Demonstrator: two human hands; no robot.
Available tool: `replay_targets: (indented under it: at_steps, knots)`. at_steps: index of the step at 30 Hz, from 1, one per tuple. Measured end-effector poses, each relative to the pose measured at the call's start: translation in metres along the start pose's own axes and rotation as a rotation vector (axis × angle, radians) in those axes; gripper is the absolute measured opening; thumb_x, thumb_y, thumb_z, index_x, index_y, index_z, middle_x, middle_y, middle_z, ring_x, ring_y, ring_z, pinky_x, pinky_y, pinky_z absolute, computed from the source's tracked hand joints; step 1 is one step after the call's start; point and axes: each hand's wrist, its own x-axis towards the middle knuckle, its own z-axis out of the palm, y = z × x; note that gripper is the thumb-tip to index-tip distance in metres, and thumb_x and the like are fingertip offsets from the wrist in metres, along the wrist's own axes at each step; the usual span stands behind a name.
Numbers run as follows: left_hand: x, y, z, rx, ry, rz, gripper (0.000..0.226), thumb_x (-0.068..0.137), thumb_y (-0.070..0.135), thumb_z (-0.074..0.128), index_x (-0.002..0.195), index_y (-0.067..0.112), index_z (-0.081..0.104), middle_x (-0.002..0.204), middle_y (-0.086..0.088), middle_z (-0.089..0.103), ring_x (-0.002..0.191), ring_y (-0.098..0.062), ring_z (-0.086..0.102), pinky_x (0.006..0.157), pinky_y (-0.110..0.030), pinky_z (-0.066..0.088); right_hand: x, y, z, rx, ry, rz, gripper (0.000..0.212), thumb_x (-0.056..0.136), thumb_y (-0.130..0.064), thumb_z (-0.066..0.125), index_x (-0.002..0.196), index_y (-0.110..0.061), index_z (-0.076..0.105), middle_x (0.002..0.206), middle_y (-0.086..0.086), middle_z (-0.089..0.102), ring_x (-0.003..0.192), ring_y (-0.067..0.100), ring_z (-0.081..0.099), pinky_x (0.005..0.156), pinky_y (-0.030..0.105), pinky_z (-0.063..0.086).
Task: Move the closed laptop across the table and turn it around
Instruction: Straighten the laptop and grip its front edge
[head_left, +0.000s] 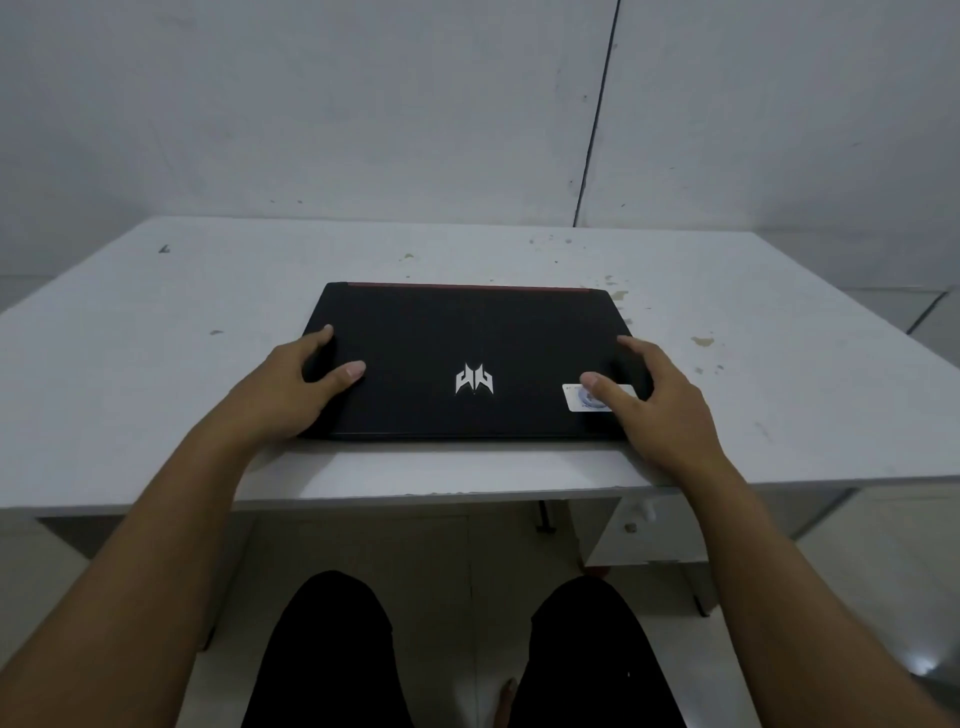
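Closed laptop (467, 332) flat on table (156, 322); left hand (291, 389), right hand (660, 405) gripping sides

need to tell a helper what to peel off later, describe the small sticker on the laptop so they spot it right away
On the white table lies a closed black laptop with a silver emblem mid-lid. The sticker sits right of that emblem, near the lid's near right corner, partly under the right hand's thumb. It is the only pale rectangular patch on the dark lid.

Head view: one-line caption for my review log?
Both bare hands, left hand and right hand, grip the closed black laptop on a stained white table.
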Motion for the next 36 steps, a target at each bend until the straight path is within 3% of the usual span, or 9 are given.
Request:
replay_targets:
  at_steps: [3,5,7,10,12,17,23,29,36]
  knots:
    - [0.002,0.012,-0.005,0.259,0.011,-0.076,0.088,0.087,0.074,0.055,0.161,0.039,0.024,0.16,-0.01,0.038,0.141,-0.035,0.041,0.109,-0.048,0.036,0.012,-0.001,0.0,0.007,0.046,0.099,0.073,0.087,-0.059,0.068,0.149,-0.028,0.045,0.14,0.0,0.058,0.111,0.009,0.058,0.083,0.018,0.041]
    - [0.003,0.02,-0.008,0.39,0.012,-0.146,0.096,0.079,0.087,0.047,0.161,0.044,0.021,0.157,-0.017,0.036,0.137,-0.042,0.043,0.107,-0.051,0.038,0.027,-0.005,-0.001,-0.193,0.043,0.181,0.08,0.087,-0.066,0.062,0.153,-0.026,0.041,0.143,0.01,0.054,0.127,0.027,0.051,0.099,0.038,0.042]
    - [0.002,0.024,-0.008,0.41,-0.011,-0.177,0.097,0.075,0.093,0.036,0.16,0.049,0.019,0.157,-0.02,0.029,0.136,-0.046,0.042,0.106,-0.053,0.038,0.039,-0.01,-0.003,-0.344,-0.013,0.248,0.084,0.087,-0.073,0.054,0.155,-0.027,0.038,0.146,0.012,0.052,0.134,0.037,0.043,0.101,0.049,0.036]
    - [0.003,0.026,-0.004,0.492,-0.011,-0.149,0.091,0.078,0.093,0.021,0.159,0.053,0.014,0.155,-0.023,0.031,0.132,-0.048,0.045,0.104,-0.052,0.039,0.05,-0.011,-0.002,-0.335,-0.113,0.201,0.08,0.089,-0.075,0.05,0.152,-0.027,0.042,0.142,0.005,0.06,0.125,0.032,0.056,0.084,0.038,0.038]
    - [0.004,0.026,0.001,0.512,0.012,-0.148,0.09,0.078,0.093,0.016,0.159,0.053,0.013,0.153,-0.024,0.034,0.131,-0.048,0.046,0.102,-0.051,0.04,0.053,-0.01,0.0,-0.402,-0.132,0.169,0.084,0.088,-0.079,0.045,0.155,-0.028,0.039,0.142,0.003,0.061,0.125,0.031,0.057,0.083,0.038,0.038]
    - [0.007,0.024,0.009,0.5,0.071,-0.144,0.09,0.078,0.094,0.017,0.158,0.052,0.017,0.148,-0.021,0.042,0.126,-0.047,0.051,0.096,-0.05,0.043,0.055,-0.008,0.002,-0.443,-0.112,0.146,0.09,0.085,-0.084,0.039,0.158,-0.032,0.036,0.142,0.002,0.062,0.126,0.032,0.057,0.089,0.041,0.042]
    - [0.007,0.021,0.012,0.445,0.102,-0.144,0.088,0.08,0.093,0.023,0.157,0.05,0.022,0.141,-0.017,0.045,0.118,-0.041,0.057,0.078,-0.043,0.039,0.052,-0.008,0.002,-0.398,-0.084,0.149,0.09,0.083,-0.084,0.042,0.157,-0.034,0.039,0.148,-0.001,0.057,0.131,0.029,0.054,0.094,0.042,0.042]
    - [-0.003,0.018,0.011,0.359,0.158,-0.133,0.082,0.082,0.091,0.03,0.155,0.053,0.029,0.141,-0.017,0.045,0.114,-0.04,0.059,0.078,-0.041,0.04,0.04,-0.006,-0.001,-0.299,-0.004,0.125,0.082,0.083,-0.078,0.055,0.151,-0.031,0.051,0.146,-0.002,0.059,0.128,0.027,0.056,0.094,0.04,0.043]
    - [-0.017,0.015,0.007,0.371,0.158,-0.135,0.081,0.084,0.088,0.032,0.156,0.049,0.03,0.142,-0.02,0.042,0.112,-0.042,0.059,0.08,-0.043,0.04,0.022,-0.002,-0.009,-0.25,0.047,0.095,0.077,0.081,-0.076,0.059,0.144,-0.032,0.057,0.139,-0.002,0.064,0.122,0.025,0.06,0.082,0.033,0.039]
